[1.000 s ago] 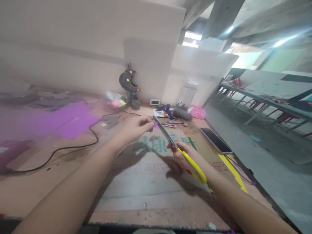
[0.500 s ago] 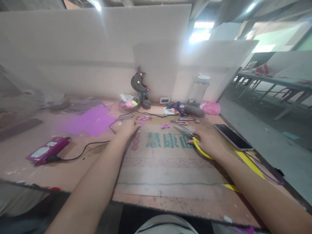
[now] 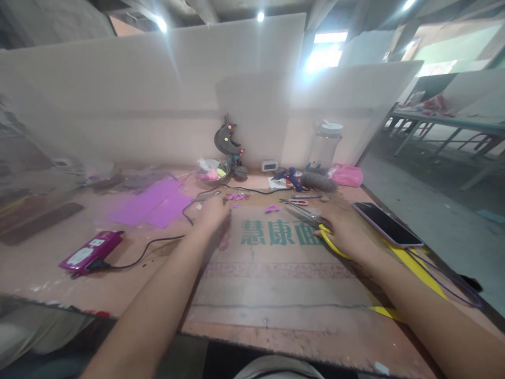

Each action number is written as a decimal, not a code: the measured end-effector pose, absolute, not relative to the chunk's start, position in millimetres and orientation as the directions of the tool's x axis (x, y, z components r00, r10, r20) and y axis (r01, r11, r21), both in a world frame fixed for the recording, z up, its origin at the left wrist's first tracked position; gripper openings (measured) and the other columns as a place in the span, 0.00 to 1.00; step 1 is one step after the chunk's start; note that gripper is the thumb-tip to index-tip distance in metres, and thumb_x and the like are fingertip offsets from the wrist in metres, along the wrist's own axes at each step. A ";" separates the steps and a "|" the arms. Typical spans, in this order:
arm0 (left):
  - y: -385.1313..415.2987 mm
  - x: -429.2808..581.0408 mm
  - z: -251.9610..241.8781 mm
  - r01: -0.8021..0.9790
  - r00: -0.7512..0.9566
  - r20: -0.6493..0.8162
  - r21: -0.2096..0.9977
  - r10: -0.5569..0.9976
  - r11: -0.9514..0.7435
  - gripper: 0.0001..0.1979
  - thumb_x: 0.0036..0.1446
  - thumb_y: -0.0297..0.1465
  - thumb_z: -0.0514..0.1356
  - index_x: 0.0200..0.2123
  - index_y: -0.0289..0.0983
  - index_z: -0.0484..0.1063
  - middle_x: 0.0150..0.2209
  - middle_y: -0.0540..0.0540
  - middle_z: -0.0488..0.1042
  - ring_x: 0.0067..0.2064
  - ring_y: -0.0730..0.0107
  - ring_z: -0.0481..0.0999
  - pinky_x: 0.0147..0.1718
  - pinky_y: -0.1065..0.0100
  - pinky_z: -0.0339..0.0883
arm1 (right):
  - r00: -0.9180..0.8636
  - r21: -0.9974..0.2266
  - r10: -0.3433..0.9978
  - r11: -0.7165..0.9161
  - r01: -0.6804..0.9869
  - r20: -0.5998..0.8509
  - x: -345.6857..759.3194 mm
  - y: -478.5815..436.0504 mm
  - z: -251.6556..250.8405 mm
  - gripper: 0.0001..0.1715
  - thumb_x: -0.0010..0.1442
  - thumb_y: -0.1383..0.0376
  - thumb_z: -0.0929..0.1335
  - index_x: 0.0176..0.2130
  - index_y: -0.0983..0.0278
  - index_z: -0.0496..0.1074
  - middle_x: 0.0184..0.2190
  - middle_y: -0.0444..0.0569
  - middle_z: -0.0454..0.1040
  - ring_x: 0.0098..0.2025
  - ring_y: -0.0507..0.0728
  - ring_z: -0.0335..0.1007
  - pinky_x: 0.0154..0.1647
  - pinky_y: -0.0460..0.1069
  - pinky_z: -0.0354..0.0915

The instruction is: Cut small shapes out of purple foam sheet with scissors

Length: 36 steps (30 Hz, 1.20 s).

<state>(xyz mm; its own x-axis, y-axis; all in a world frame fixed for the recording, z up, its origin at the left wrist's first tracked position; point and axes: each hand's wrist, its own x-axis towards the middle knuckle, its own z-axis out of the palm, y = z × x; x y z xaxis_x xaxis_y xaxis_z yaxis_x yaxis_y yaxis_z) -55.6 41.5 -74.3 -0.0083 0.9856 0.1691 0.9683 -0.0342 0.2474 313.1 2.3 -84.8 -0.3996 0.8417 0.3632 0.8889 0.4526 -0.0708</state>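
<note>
In my right hand (image 3: 338, 227) is a pair of scissors (image 3: 314, 217) with yellow handles, its metal blades slightly apart and pointing to the far left. My left hand (image 3: 215, 211) rests low over the tabletop, beside small purple cut pieces (image 3: 236, 197); its fingers are blurred and partly hidden behind the hand. Between the hands lies another purple scrap (image 3: 272, 209) with a notched shape. Beneath both hands is a brown sheet (image 3: 272, 284) printed with green characters.
Purple sheets (image 3: 168, 202) and a magenta power strip (image 3: 92, 252) with a black cord lie left. At the back stand a dark crescent ornament (image 3: 226, 138), small clock (image 3: 270, 166), glue gun (image 3: 290, 178) and clear bottle (image 3: 325, 147). A phone (image 3: 389, 223) lies right.
The view has shifted, so everything sits slightly lower and farther right. Both hands stay in nearly the same places on the table, and the scissors remain in the right hand.
</note>
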 end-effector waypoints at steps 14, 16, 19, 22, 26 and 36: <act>12.4 29.4 -107.7 0.762 0.626 0.139 0.102 0.768 -0.639 0.10 0.68 0.31 0.51 0.45 0.34 0.71 0.39 0.39 0.78 0.42 0.57 0.80 0.42 0.61 0.72 | -0.377 -0.032 0.859 0.413 0.910 0.347 345.9 15.8 -127.0 0.23 0.65 0.64 0.63 0.54 0.68 0.76 0.44 0.64 0.76 0.46 0.68 0.75 0.50 0.62 0.70; 15.6 27.0 -108.3 0.749 0.635 0.151 0.121 0.758 -0.652 0.10 0.69 0.32 0.51 0.45 0.36 0.70 0.39 0.41 0.79 0.42 0.59 0.80 0.42 0.61 0.72 | -0.386 -0.042 0.846 0.429 0.902 0.368 339.5 10.8 -123.4 0.22 0.67 0.62 0.63 0.54 0.68 0.75 0.47 0.64 0.76 0.49 0.69 0.75 0.53 0.62 0.70; 17.1 24.1 -108.4 0.724 0.652 0.160 0.157 0.741 -0.672 0.10 0.69 0.32 0.50 0.44 0.36 0.70 0.39 0.43 0.79 0.42 0.59 0.80 0.41 0.62 0.73 | -0.416 -0.064 0.829 0.470 0.880 0.373 316.9 7.9 -112.2 0.23 0.68 0.57 0.64 0.57 0.65 0.72 0.55 0.63 0.74 0.55 0.70 0.73 0.55 0.64 0.70; 18.1 22.9 -108.0 0.702 0.667 0.160 0.194 0.728 -0.685 0.10 0.68 0.31 0.51 0.44 0.36 0.71 0.39 0.44 0.80 0.41 0.59 0.80 0.40 0.61 0.74 | -0.496 -0.079 0.807 0.544 0.835 0.320 285.5 22.2 -103.0 0.26 0.67 0.56 0.66 0.61 0.62 0.69 0.60 0.60 0.72 0.61 0.70 0.69 0.59 0.63 0.68; 20.2 22.8 -107.8 0.677 0.681 0.164 0.232 0.714 -0.699 0.09 0.67 0.29 0.52 0.43 0.35 0.71 0.39 0.43 0.80 0.42 0.57 0.80 0.41 0.60 0.74 | -0.590 -0.020 0.767 0.614 0.789 0.251 248.6 64.6 -101.5 0.29 0.67 0.58 0.66 0.65 0.61 0.65 0.61 0.60 0.70 0.62 0.70 0.67 0.58 0.64 0.68; 22.2 22.8 -111.2 0.638 0.693 0.181 0.295 0.698 -0.711 0.07 0.66 0.30 0.53 0.41 0.35 0.70 0.37 0.42 0.79 0.40 0.57 0.80 0.37 0.59 0.74 | -0.591 -0.141 0.778 0.623 0.769 0.212 221.3 107.4 -83.7 0.17 0.70 0.63 0.61 0.42 0.63 0.79 0.40 0.56 0.78 0.42 0.62 0.74 0.44 0.55 0.68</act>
<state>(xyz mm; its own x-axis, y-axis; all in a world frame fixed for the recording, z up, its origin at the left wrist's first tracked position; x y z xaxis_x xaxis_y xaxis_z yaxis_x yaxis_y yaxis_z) 22.8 22.2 -111.2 0.6931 0.6977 0.1812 0.6383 -0.7109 0.2954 221.3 107.4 -83.7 -0.5913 0.7782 0.2118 0.7693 0.6230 -0.1414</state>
